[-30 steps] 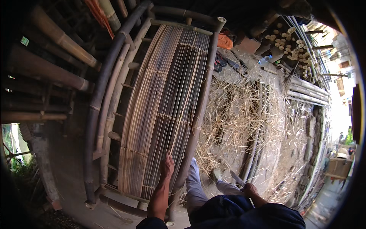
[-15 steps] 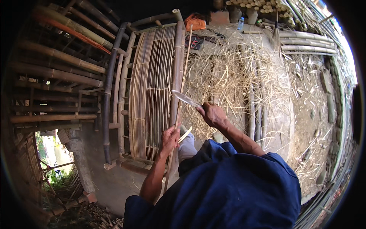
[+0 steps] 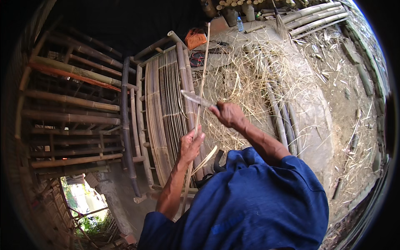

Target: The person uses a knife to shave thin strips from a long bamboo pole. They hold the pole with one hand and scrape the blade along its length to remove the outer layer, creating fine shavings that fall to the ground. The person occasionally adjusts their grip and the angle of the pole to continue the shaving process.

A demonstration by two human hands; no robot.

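My right hand [image 3: 230, 115] is wrapped round the handle of a knife [image 3: 196, 98], whose long pale blade points left across a bamboo strip. That long, thin bamboo strip [image 3: 203, 77] runs from beside my left forearm up past the blade. Lower down, my left hand [image 3: 191, 146] is closed round the strip, with the thumb along it. A pale peeled sliver [image 3: 206, 160] sticks out near the strip below my left hand. Just left of both hands stands a bamboo bench [image 3: 160, 83] with a slatted top; the blade's tip lies over its edge in this view.
Curly bamboo shavings [image 3: 254, 75] cover the floor to the right, around several poles [image 3: 278, 114]. An orange bag [image 3: 196, 38], a water bottle [image 3: 240, 24] and a broom [image 3: 281, 26] are at the back. A bamboo rack [image 3: 79, 116] fills the left side.
The view has turned, so the bench and rack appear tilted. My left hand sits higher in the picture, and the pale sliver below it shows longer. Both grips are kept.
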